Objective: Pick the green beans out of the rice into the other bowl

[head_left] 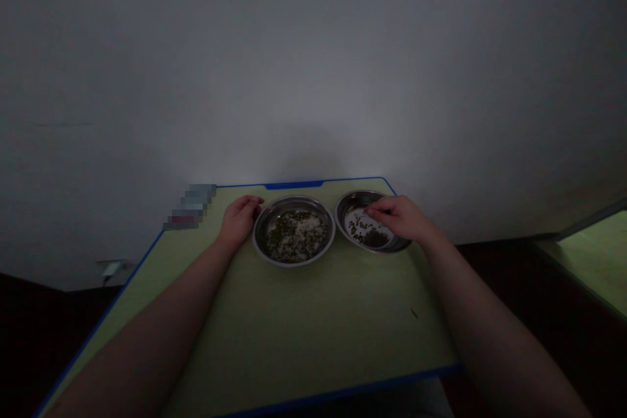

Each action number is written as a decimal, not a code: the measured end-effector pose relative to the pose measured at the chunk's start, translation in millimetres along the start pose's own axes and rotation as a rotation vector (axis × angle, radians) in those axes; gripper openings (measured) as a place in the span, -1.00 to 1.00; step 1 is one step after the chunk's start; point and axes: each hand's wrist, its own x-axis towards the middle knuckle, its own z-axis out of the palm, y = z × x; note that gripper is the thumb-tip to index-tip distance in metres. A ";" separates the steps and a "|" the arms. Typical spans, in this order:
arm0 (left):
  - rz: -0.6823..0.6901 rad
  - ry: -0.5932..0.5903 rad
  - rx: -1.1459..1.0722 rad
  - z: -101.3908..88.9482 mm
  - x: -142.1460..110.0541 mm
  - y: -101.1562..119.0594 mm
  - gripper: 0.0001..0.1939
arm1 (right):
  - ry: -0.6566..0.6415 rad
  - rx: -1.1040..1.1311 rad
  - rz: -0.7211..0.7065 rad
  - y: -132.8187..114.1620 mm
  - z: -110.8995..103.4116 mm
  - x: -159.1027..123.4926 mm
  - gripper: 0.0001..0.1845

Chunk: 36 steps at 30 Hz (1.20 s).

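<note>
1. Light dim. Green-topped bench (pixel 313 326) with blue edging, its far side against a pale wall (pixel 313 65). Two metal bowls on it, towards the far side, right way up, close beside each other.
2. Left bowl (pixel 294 264): a mix spread over the bottom. Green grains (pixel 284 225) mostly to the far left, pale grains (pixel 313 223) to the far right, dark specks all through, thicker on the near side.
3. Right bowl (pixel 343 228): shiny bottom partly bare. Loose green bits (pixel 356 228) scattered over its left part; a dark heap (pixel 376 239) at the near side.
4. Left hand (pixel 238 215): at the left bowl's left rim, fingers (pixel 255 200) bent. Cannot tell how firmly they grip, if at all; the tips are partly hidden.
5. Right hand (pixel 401 215): over the right side of the right bowl, reaching inwards. Fingers closed, thumb and fingertips brought together above the bowl's bottom. Cannot tell whether anything is pinched between them.
6. Small dark sliver (pixel 414 313) on the bench, nearer the wearer, to the right.
7. Blurred patch (pixel 190 207) at the bench's far left corner, contents unreadable.
8. White plug (pixel 112 268) low on the wall, left of the bench. Another green surface (pixel 592 261) at far right.
</note>
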 end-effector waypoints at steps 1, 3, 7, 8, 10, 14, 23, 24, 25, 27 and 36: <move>-0.001 -0.001 -0.001 -0.1 0.4 -0.8 -0.78 | -0.003 0.006 0.008 -0.5 -0.2 0.0 -0.68; 0.004 -0.009 -0.001 -0.5 1.4 -2.6 -0.77 | -0.006 0.014 0.015 -0.9 -0.4 0.1 -0.68; 0.018 -0.015 0.009 -0.7 1.9 -2.7 -0.76 | -0.004 0.004 0.017 -0.4 -0.1 0.0 -0.68; 0.018 -0.013 0.012 -0.6 1.6 -1.9 -0.77 | -0.002 -0.001 0.020 -0.5 -0.1 -0.1 -0.68; 0.017 -0.007 0.015 -0.2 0.8 -0.2 -0.78 | 0.005 -0.011 0.026 -1.3 0.0 -0.4 -0.69; 0.012 0.004 0.015 0.4 0.3 0.6 -0.78 | 0.005 -0.026 0.039 -3.7 -0.5 -1.0 -0.69; 0.000 0.005 0.021 0.9 -1.6 4.4 -0.76 | -0.012 -0.033 0.054 -5.0 -2.5 -0.8 -0.66; -0.005 0.002 0.009 0.9 -1.3 3.9 -0.76 | -0.013 -0.035 0.054 -5.3 -2.7 -0.8 -0.66; -0.009 -0.001 -0.001 0.8 -1.0 3.1 -0.76 | -0.014 -0.036 0.055 -5.5 -2.9 -0.9 -0.66; -0.007 -0.008 -0.013 0.7 -0.1 1.1 -0.76 | -0.017 -0.035 0.057 -5.5 -3.0 -1.4 -0.66; 0.016 -0.017 -0.006 1.4 0.2 -0.1 -0.75 | -0.015 0.008 0.025 -28.5 -2.0 12.4 -0.69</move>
